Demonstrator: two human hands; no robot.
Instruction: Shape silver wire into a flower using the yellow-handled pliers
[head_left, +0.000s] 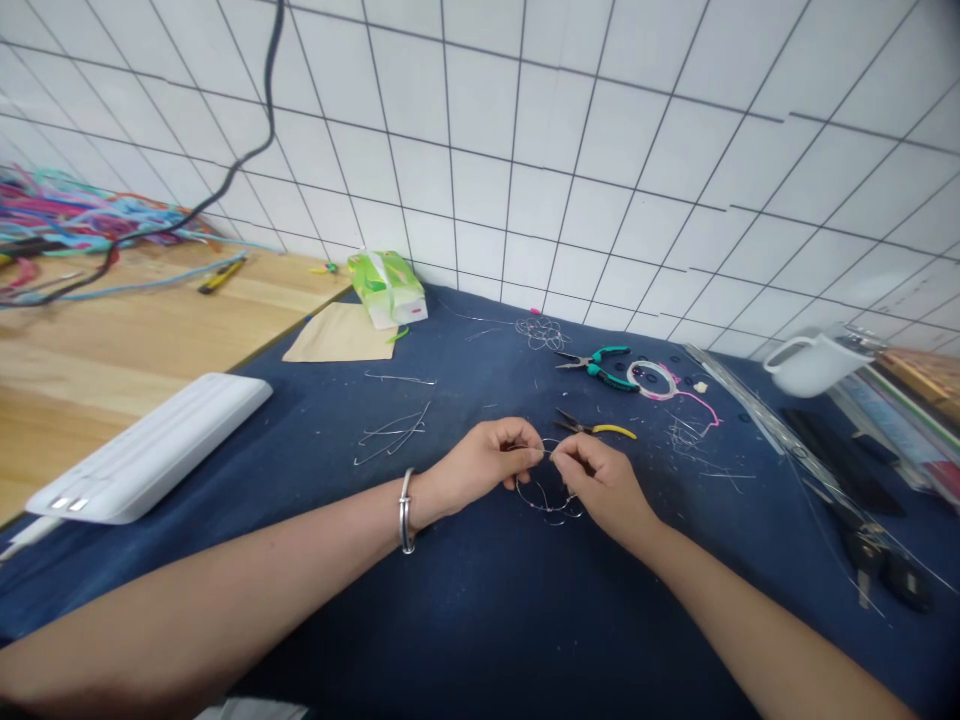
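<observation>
Over the dark blue cloth, my left hand (491, 462) and my right hand (604, 488) meet with fingertips pinched on a thin wire loop (541, 507). The loop hangs below the fingers and seems to have small bends or beads along it, too fine to make out. A silver bangle (406, 512) circles my left wrist. Just beyond my right hand lie yellow-handled pliers (611, 430), partly hidden by it. Teal-handled long-nose pliers (600, 368) rest farther back, beside a coil of clear line (651, 381) with pink thread.
Bent wire pieces (394, 435) lie left of my hands, and a flower-shaped wire tangle (540, 333) near the wall. A white power bank (150, 445), a tissue pack (386, 290) and beige paper (341, 333) are leftward. A white mug (814, 365) and keys (866, 565) are at right.
</observation>
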